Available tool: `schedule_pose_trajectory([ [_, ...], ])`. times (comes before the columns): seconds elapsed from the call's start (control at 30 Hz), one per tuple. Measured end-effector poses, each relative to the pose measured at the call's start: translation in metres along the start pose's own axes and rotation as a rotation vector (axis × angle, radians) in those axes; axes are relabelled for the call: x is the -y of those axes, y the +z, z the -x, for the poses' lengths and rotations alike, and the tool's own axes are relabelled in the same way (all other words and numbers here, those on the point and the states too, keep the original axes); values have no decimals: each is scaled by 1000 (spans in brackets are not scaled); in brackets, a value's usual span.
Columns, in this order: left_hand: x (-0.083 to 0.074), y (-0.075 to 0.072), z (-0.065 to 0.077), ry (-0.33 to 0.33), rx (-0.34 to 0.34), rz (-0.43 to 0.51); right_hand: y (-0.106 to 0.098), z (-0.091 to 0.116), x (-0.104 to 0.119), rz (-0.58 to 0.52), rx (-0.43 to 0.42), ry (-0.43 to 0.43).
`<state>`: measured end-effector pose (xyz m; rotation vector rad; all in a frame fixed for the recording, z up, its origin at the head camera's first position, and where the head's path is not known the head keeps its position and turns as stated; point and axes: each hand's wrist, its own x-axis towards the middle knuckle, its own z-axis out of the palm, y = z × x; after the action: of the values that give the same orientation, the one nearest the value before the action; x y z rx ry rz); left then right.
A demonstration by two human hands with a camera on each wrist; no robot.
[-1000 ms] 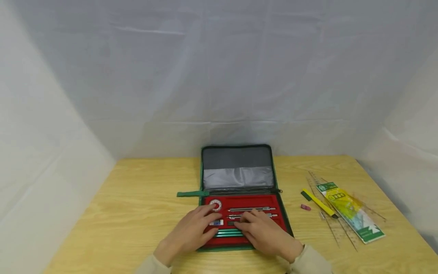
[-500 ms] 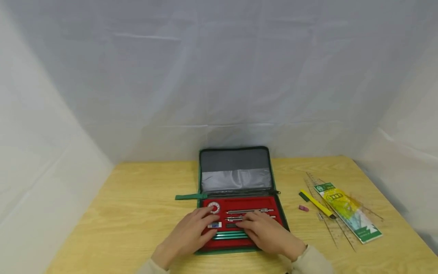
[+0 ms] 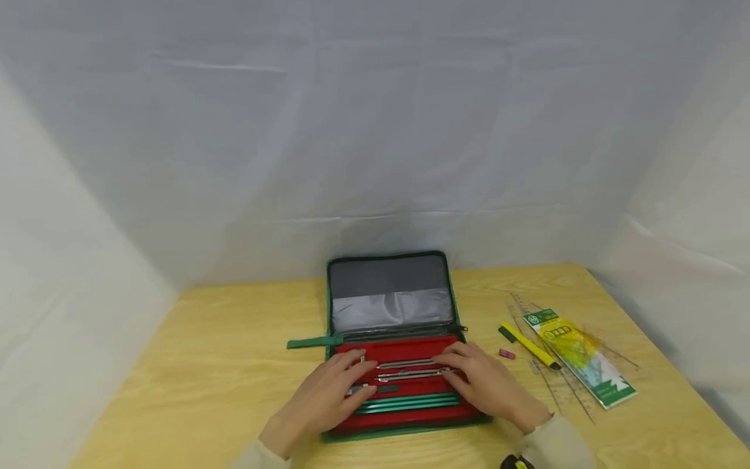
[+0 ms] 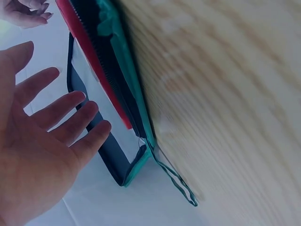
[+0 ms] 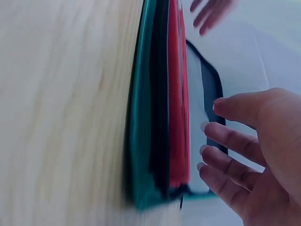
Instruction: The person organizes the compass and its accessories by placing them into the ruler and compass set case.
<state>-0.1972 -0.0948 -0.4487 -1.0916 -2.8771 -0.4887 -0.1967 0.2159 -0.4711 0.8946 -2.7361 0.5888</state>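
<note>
A green zip case [image 3: 409,432] lies unzipped with its grey-lined lid [image 3: 389,280] raised at the back. Its red tray [image 3: 410,420] holds green pencils [image 3: 410,404], slim metal compasses [image 3: 410,375] and a small dark piece [image 3: 387,389]. My left hand [image 3: 322,394] is over the tray's left end, hiding most of a white ring and a small blue-and-white block. My right hand [image 3: 492,384] is at the right end, fingertips near the compasses' ends. Both hands have loosely spread fingers and hold nothing. The wrist views show the red tray [image 5: 178,117] edge-on, beside the fingers.
To the right lie a yellow-and-green packet [image 3: 580,358], clear rulers [image 3: 553,394], a yellow pen-shaped tool [image 3: 530,345] and a pink eraser [image 3: 506,354]. A green strap [image 3: 314,342] sticks out left of the case. White sheets [image 3: 375,130] enclose the table.
My right hand has moved right, from the middle of the tray to its right end, uncovering more of the pencils and compasses. The left hand stays at the left end. The head view has shifted slightly.
</note>
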Motion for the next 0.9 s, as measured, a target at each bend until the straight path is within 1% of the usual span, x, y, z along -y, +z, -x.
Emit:
schedule_pose_trajectory([
  [0.13, 0, 3, -4, -12, 18, 14, -4, 6, -12, 57, -46, 93],
  [0.2, -1, 4, -7, -9, 24, 24, -7, 7, -18, 81, -76, 126],
  [0.3, -2, 6, -11, 8, 22, 37, -11, 10, -27, 103, -137, 167],
  [0.43, -6, 7, -16, 35, 15, 38, -19, 13, -38, 96, -199, 225],
  [0.63, -9, 8, -22, 47, 30, 5, -29, 17, -54, 93, -228, 312],
  [0.8, -12, 10, -29, 50, 42, 11, -34, 21, -67, 95, -235, 428],
  [0.9, -14, 10, -32, 49, 54, 25, -37, 24, -72, 84, -213, 499],
])
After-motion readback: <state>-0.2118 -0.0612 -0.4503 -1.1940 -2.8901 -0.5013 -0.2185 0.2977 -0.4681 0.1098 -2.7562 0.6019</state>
